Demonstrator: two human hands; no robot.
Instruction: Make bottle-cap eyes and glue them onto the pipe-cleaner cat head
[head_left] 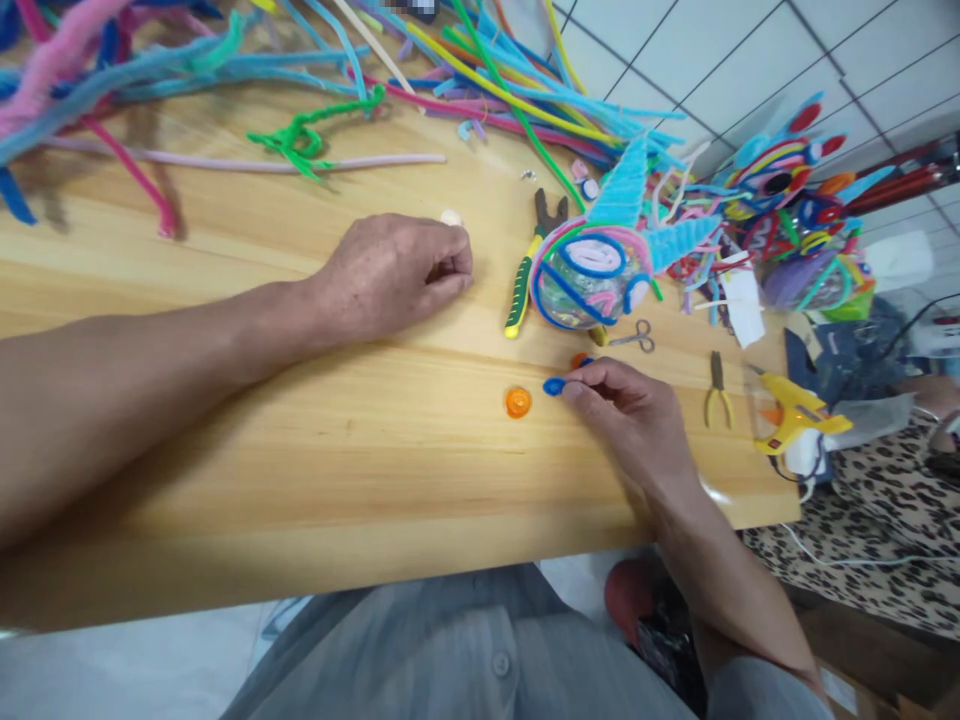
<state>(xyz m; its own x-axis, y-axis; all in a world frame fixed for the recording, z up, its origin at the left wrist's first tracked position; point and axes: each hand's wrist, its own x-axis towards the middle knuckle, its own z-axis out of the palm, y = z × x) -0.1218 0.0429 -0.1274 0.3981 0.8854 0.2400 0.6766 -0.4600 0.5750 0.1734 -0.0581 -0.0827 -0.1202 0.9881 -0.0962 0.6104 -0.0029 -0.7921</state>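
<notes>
Right of centre, a blue coil (554, 387) is pinched in the nearly closed grip of the right hand (634, 415) beside an orange coil (517, 402), while the loosely curled left hand (401, 275) is rested on the bench (337, 450), its contents unclear.

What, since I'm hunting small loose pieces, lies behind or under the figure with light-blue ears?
Just beyond the figure sit a blue-and-white piece and a pinkish one; a green stem runs in behind it. Whatever is under its body is hidden.
</notes>
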